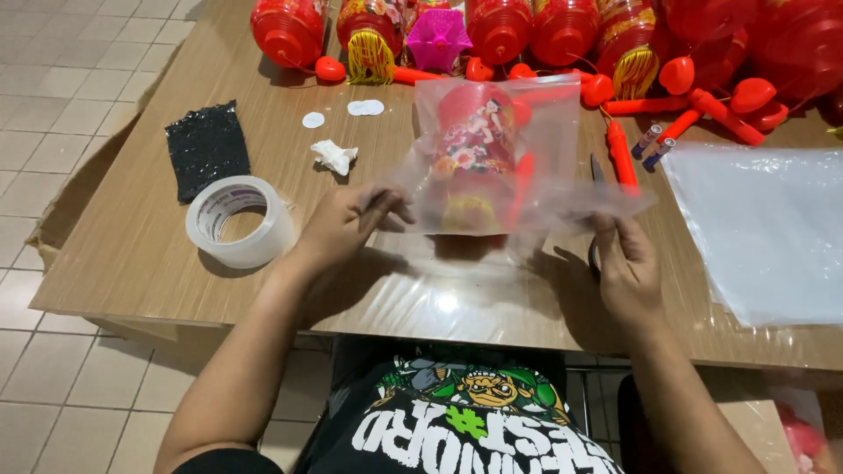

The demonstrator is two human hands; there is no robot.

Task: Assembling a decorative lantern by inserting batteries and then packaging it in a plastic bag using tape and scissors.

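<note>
Both hands, left hand [347, 224] and right hand [625, 268], pinch the open end of a clear plastic bag [527, 167] holding a red lantern [474, 145] above the worktop [132, 237].

Between my left hand [344, 226] and right hand [625, 268], clear bag [518, 167] holding red lantern [474, 145] with multicoloured printed figures and a yellow base. Tape roll [239, 219] translucent white. Mesh pad [207, 147] glittery black. Table [132, 237] tan wood-grain. Star piece [437, 37] magenta. Tassel [371, 54] yellow. Plastic sheets [764, 228] milky clear
</note>
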